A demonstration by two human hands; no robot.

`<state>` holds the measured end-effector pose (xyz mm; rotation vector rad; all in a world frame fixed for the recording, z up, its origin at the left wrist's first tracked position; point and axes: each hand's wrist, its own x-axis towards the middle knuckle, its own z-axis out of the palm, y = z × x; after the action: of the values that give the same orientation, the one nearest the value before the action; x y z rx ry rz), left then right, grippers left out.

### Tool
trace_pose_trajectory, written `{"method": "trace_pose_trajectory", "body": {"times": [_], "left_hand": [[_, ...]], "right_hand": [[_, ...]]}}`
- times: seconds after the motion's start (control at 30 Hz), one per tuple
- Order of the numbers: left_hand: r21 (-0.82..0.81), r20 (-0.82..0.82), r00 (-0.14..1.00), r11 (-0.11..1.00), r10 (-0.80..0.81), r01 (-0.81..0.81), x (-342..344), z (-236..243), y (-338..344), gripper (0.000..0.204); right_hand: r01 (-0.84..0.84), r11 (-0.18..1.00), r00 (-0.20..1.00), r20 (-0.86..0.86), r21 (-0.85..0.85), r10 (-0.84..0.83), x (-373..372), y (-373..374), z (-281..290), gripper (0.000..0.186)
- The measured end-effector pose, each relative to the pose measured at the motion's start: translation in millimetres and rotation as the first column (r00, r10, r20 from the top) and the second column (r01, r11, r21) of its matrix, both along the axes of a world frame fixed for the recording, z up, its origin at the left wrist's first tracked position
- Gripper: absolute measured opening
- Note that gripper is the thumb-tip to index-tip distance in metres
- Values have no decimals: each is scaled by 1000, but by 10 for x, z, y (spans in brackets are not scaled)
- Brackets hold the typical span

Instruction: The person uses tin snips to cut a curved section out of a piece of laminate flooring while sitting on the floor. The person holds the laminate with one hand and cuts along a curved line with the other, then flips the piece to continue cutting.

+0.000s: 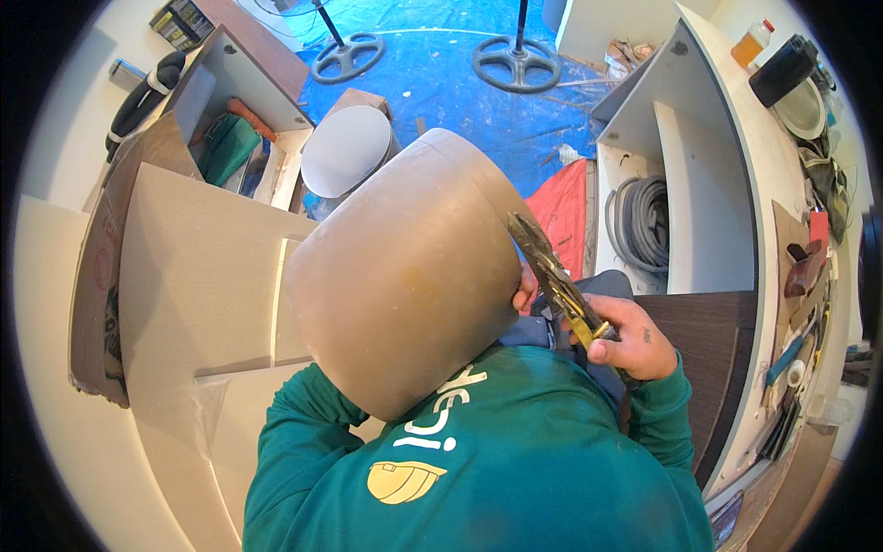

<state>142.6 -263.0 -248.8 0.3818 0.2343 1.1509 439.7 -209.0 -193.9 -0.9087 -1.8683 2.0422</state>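
A large grey-brown cylinder (400, 271) lies tilted against my body in the middle of the view. My left arm goes behind it, and fingers of my left hand (524, 287) curl at its right edge, with the rest of that hand hidden. My right hand (635, 340) is closed on a long dark metal hand tool (561, 281) with brass-coloured parts, whose far end is at or very near the cylinder's right rim; whether they touch I cannot tell.
A white round disc (345, 147) stands beyond the cylinder. Cabinets flank me, the right one holding coiled grey hose (639, 221) and tools on top. Brown panels (193, 267) lie left. Two stands with wheel-shaped bases (515, 64) rest on blue sheeting (441, 106).
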Motion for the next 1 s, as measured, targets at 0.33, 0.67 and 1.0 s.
{"method": "trace_pose_trajectory", "body": {"times": [0.33,0.67,1.0], "left_hand": [[71,-333,930,988,154,-138,-105,549,-126,55],[158,-517,837,981,177,-110,-239,862,-96,54],[172,-624,778,984,69,50,-346,1162,-96,54]], "right_hand": [[-76,994,993,96,76,68,-45,157,194,64],[43,997,998,-37,-56,-45,-148,50,235,64],[149,983,988,-48,106,-144,-238,62,190,76]]}}
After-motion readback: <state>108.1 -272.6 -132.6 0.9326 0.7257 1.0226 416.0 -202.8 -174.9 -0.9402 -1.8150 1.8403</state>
